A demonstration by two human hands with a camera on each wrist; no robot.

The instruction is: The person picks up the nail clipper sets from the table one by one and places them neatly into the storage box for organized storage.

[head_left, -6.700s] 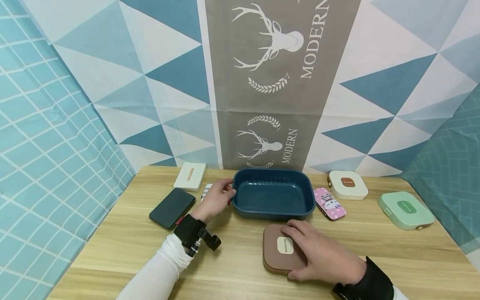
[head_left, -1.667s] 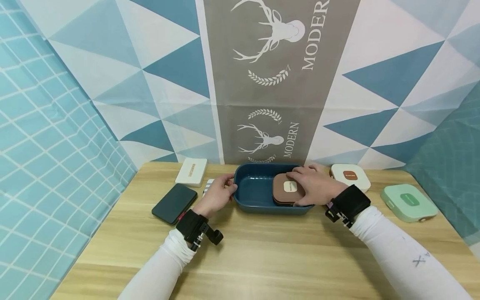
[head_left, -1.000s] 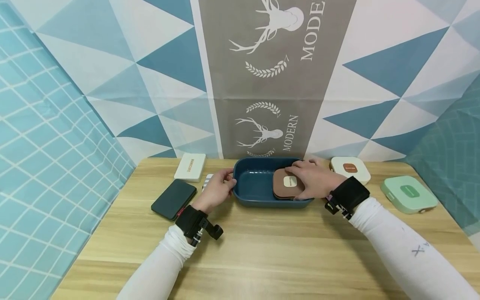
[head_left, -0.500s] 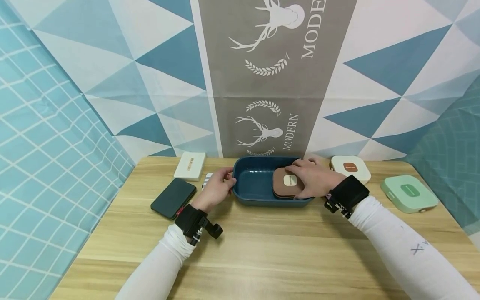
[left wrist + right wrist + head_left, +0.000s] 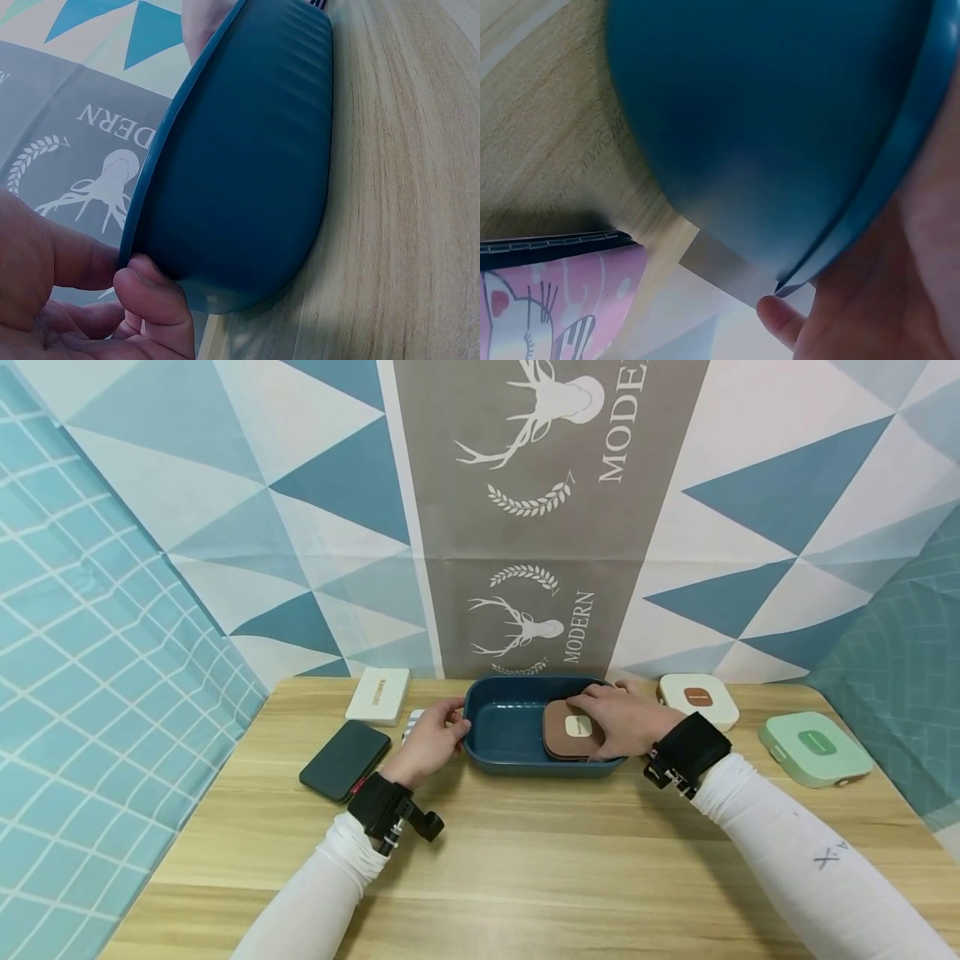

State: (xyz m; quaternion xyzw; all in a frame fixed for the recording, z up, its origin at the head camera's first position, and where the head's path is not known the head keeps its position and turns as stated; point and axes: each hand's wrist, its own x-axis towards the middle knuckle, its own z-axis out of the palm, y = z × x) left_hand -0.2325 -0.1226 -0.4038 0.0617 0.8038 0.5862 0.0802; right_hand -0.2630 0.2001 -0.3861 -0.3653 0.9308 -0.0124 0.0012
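A deep blue rectangular tray (image 5: pixel 517 767) stands on the wooden table near the wall. My left hand (image 5: pixel 431 739) pinches its left rim, and the left wrist view shows thumb and fingers on either side of that rim. Inside the tray's right half lies a brown zipped manicure case (image 5: pixel 561 742) with a cream label. My right hand (image 5: pixel 626 720) reaches over the right rim and grips this case from its right side, covering that end. In the right wrist view the tray's outer wall (image 5: pixel 757 127) hides the case.
Left of the tray are a white MANICURE box (image 5: pixel 378 695), a dark green case (image 5: pixel 345 760) and a partly covered striped item (image 5: pixel 411 722). To the right sit a white case (image 5: pixel 708 702), a mint green case (image 5: pixel 817 750) and a pink cat-print case (image 5: pixel 562 300) beside the tray.
From the table in front, my right hand has moved the brown manicure case up into the tray's right half. Over the last second both hands hold still; my left stays on the rim.
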